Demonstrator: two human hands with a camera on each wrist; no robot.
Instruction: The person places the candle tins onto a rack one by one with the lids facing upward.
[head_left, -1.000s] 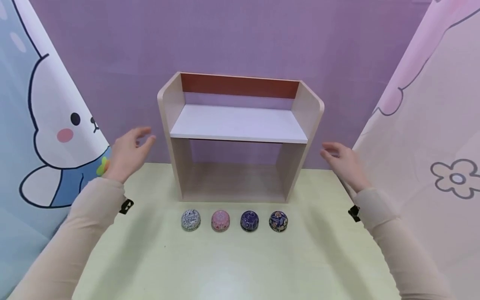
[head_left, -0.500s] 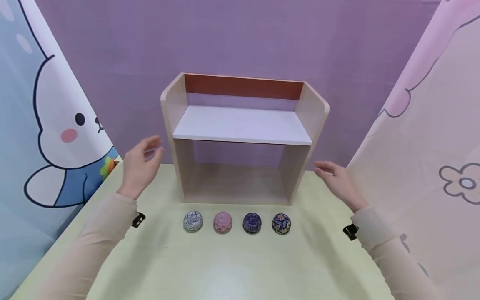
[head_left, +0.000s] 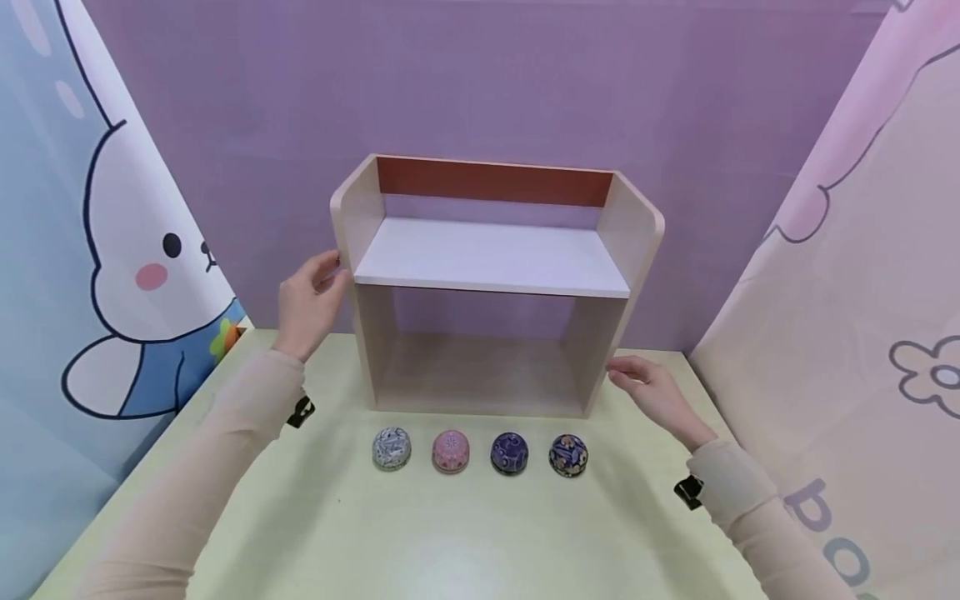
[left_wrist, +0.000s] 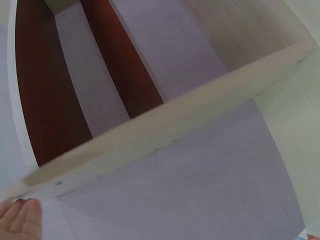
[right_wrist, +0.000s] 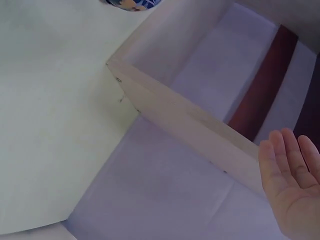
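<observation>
A small two-tier shelf [head_left: 491, 254] stands upright on the table, with pale wood sides, a white middle board and a red-brown back strip. Beside its left panel is my left hand [head_left: 309, 304], fingers loosely bent, fingertips right at the panel's outer face. My right hand [head_left: 652, 396] is lower down, its fingertips close to the right panel; in the right wrist view its fingers [right_wrist: 280, 155] look nearly straight. Neither hand grips anything. In front of the shelf sit a white-and-blue tin [head_left: 392, 449], a pink tin [head_left: 451, 452], a purple tin [head_left: 509, 453] and a navy floral tin [head_left: 567, 456], all small and round.
The pale green table [head_left: 420, 533] carries the shelf and the row of tins. Behind stands a purple cloth backdrop [head_left: 495, 83]. A rabbit-print curtain [head_left: 120, 250] hangs at the left and a pale flower-print curtain [head_left: 847, 333] at the right.
Both hands have moved inward to the shelf's sides, the right one also lowering. The shelf and tins keep their places on the table; the head view has shifted slightly.
</observation>
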